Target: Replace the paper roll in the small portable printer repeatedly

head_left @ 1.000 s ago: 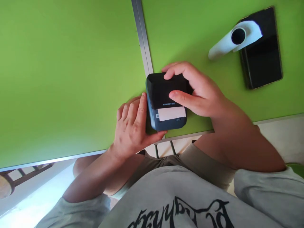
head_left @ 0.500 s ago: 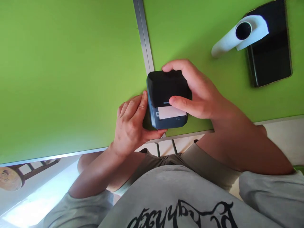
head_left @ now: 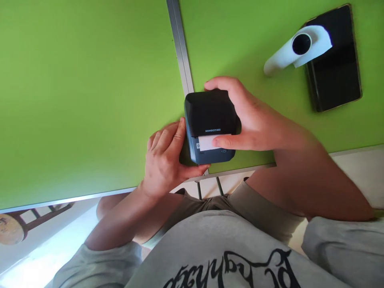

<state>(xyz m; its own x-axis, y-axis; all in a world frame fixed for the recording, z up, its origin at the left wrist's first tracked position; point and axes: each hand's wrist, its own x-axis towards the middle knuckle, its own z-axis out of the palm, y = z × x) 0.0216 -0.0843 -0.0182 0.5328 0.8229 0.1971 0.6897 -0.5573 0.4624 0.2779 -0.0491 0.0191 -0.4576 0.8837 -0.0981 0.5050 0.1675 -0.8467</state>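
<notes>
A dark label printer (head_left: 210, 114) marked NIIMBOT lies on the green table near its front edge. From its front slot sticks out a strip of white label paper (head_left: 206, 143). My left hand (head_left: 163, 160) grips the printer's left side, its thumb along the front edge. Over the right side reaches my right hand (head_left: 252, 116), curved around the printer. Its thumb rests on the label paper, and a finger touches the back edge of the lid. The fingertips under the left hand are partly hidden.
Upright at the right stands a white paper roll (head_left: 282, 58) with a loose end. Behind it lies a black phone or tablet (head_left: 334, 80). A grey metal strip (head_left: 181, 48) divides the green table (head_left: 90, 92). A wooden stool (head_left: 12, 229) is below left.
My right thumb has slid from the printer's lid down onto the label paper, uncovering the NIIMBOT lettering. The left hand keeps its hold. The view has shifted slightly.
</notes>
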